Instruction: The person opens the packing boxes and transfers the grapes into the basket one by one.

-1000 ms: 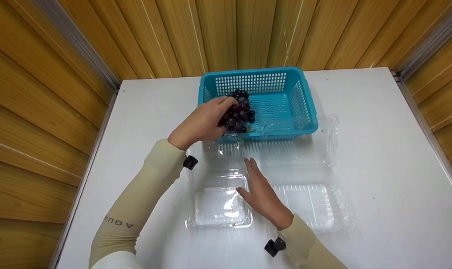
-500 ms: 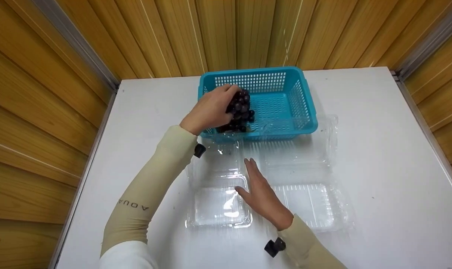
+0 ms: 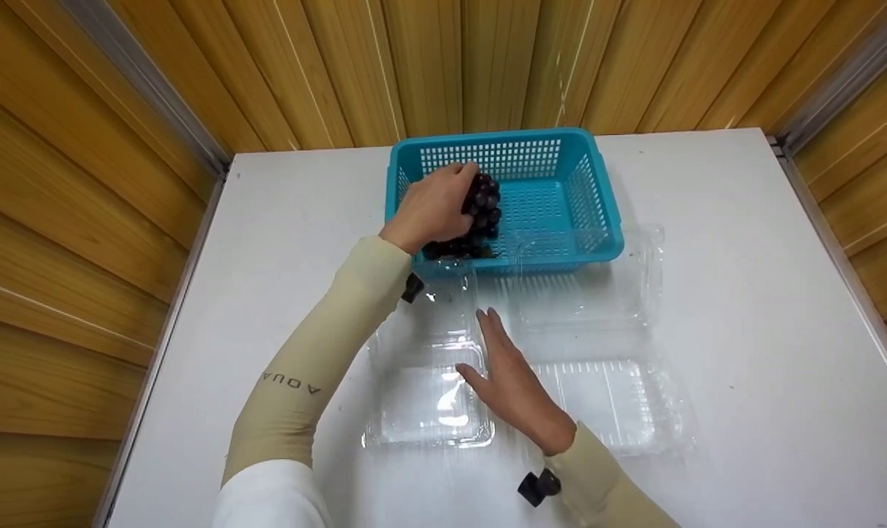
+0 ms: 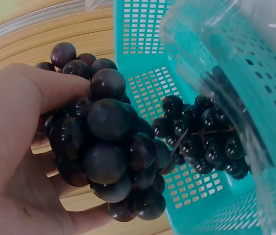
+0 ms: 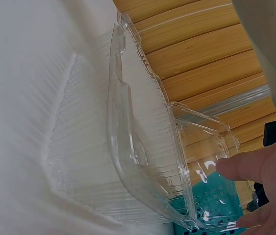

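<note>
My left hand (image 3: 438,204) grips a bunch of dark grapes (image 4: 111,142) over the left part of a blue basket (image 3: 537,205). Thumb and fingers are wrapped round the bunch in the left wrist view. A second bunch of grapes (image 4: 206,134) lies in the basket below it, at the front left in the head view. My right hand (image 3: 518,387) is held with fingers straight and thumb spread, between two clear plastic clamshell boxes. Its thumb is near the left clamshell (image 3: 427,403), and the right clamshell (image 3: 608,407) is beside it. Both boxes stand open and hold nothing.
The clamshells' raised clear lids (image 3: 586,293) lean back toward the basket and overlap its front rim. All stand on a white table (image 3: 766,308), with wood-look panels (image 3: 429,66) behind and at both sides.
My left hand has moved right and toward the back of the basket, its grapes shifting right. The other bunch at the basket's front left shows more separately now. My right hand has barely moved.
</note>
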A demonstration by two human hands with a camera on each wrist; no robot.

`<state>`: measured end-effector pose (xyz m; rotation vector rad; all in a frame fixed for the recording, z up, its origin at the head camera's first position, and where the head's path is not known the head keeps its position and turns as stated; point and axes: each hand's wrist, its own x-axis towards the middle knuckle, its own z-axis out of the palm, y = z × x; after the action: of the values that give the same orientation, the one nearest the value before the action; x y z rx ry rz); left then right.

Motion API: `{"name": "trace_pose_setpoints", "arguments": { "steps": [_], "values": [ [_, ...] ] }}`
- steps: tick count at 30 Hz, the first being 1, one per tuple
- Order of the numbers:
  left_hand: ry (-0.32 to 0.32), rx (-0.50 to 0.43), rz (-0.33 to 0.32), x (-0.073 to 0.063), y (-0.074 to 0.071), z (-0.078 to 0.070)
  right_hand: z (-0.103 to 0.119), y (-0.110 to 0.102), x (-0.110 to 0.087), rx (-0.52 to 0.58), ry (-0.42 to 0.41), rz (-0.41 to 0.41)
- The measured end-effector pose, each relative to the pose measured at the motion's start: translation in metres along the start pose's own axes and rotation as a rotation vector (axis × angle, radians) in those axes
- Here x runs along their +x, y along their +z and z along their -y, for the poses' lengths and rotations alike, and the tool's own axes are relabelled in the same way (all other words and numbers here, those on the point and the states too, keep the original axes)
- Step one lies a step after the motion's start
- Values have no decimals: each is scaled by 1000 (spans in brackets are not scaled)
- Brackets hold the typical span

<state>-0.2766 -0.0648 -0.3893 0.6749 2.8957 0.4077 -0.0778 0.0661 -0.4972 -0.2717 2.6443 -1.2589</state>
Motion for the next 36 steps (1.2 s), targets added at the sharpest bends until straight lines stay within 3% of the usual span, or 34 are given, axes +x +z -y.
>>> {"name": "trace_pose_setpoints", "arguments": {
  "steps": [10, 19, 24, 30, 36],
  "values": [
    [-40, -6, 23, 7, 14, -7, 0, -1, -4, 28, 15, 22],
    [-89, -154, 108, 18, 28, -10, -1, -2, -5, 24, 11, 30],
    [-87, -174, 136, 23, 33, -11, 0, -3, -5, 15, 11, 35],
    [-76, -186, 127, 24, 38, -12, 1, -4, -6, 23, 10, 40],
    [-82, -215, 74, 22, 39, -12, 2, -6, -6, 49, 4, 27]
  ]
}}
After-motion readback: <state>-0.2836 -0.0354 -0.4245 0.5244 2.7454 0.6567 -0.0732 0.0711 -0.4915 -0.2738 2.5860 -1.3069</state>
